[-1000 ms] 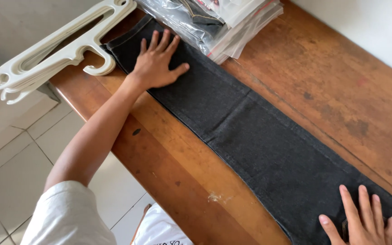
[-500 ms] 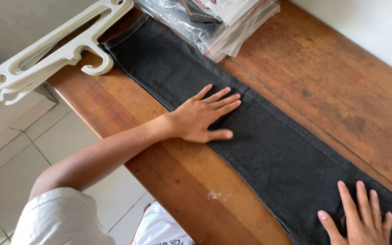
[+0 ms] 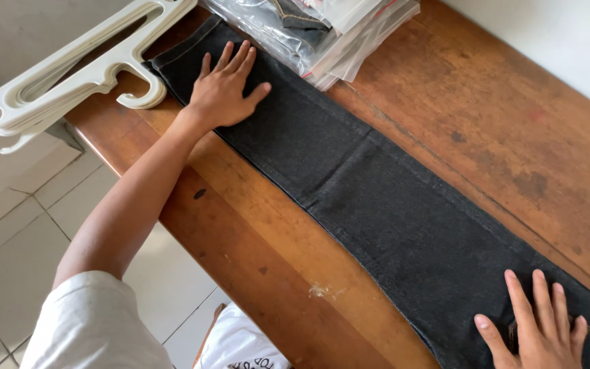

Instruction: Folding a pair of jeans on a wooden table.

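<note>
A long strip of folded black denim trousers [image 3: 377, 205] lies flat on the wooden tabletop [image 3: 500, 130], running on a diagonal from the upper left of the view down to the lower right corner, close to the tabletop's near edge. The left hand [image 3: 225, 89] rests palm down on the far end of the trousers, near the hem, with its fingers spread and pointing away from the person; the bare forearm reaches across the tabletop's edge from a white short sleeve [image 3: 97, 321] at the bottom left. The right hand [image 3: 537, 328] lies palm down on the near end of the trousers at the bottom right, fingers spread and pointing up the length of the cloth, with a line of pale stitching showing just beside them. Neither hand grips or pinches anything; both simply lie flat on the fabric. Just beside the left hand, at the corner of the tabletop, a bunch of cream plastic hangers [image 3: 69, 68] juts out past the edge, one hook touching or nearly touching the hem of the trousers. Above the trousers, at the top of the view, a stack of clear plastic bags [image 3: 322, 34] with dark folded clothing inside sits against the cloth's far side. A pale tiled floor [image 3: 8, 232] shows beyond the tabletop on the left, and a white wall [image 3: 568, 41] borders it on the right.
</note>
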